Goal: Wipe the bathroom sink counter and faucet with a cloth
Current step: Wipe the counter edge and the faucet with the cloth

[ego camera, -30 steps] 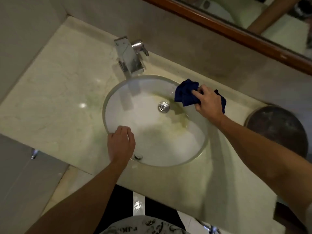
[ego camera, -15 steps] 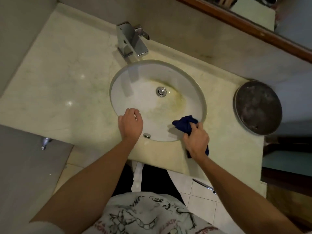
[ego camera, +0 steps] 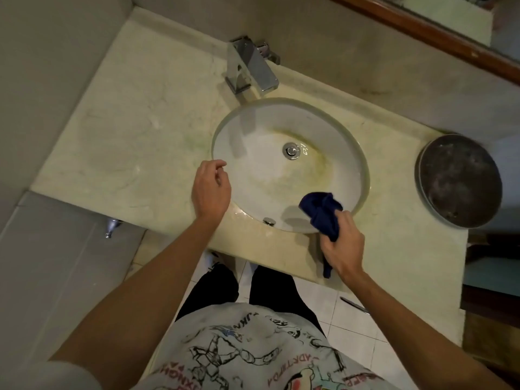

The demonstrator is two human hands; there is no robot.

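A dark blue cloth (ego camera: pixel 323 213) is bunched in my right hand (ego camera: pixel 342 244), which grips it at the front right rim of the white oval sink (ego camera: pixel 253 130). The cloth's top lies over the basin edge and a tail hangs below my palm. My left hand (ego camera: pixel 211 190) hovers over the sink's front left rim with fingers loosely curled, holding nothing. The pale marble counter (ego camera: pixel 126 136) surrounds the sink. A square chrome faucet (ego camera: pixel 251 67) stands behind the basin, and the drain plug (ego camera: pixel 291 150) sits at its centre amid yellowish stains.
A round dark metal tray (ego camera: pixel 460 180) lies on the counter's right end. A wood-framed mirror (ego camera: pixel 422 29) runs along the back wall. A grey wall closes the left side. Below the counter edge are white floor tiles (ego camera: pixel 323 305) and my legs.
My left hand has lifted off the front rim and its fingers have loosened. My right hand has stayed at the front right rim with the cloth, having come down from the back rim a second ago.
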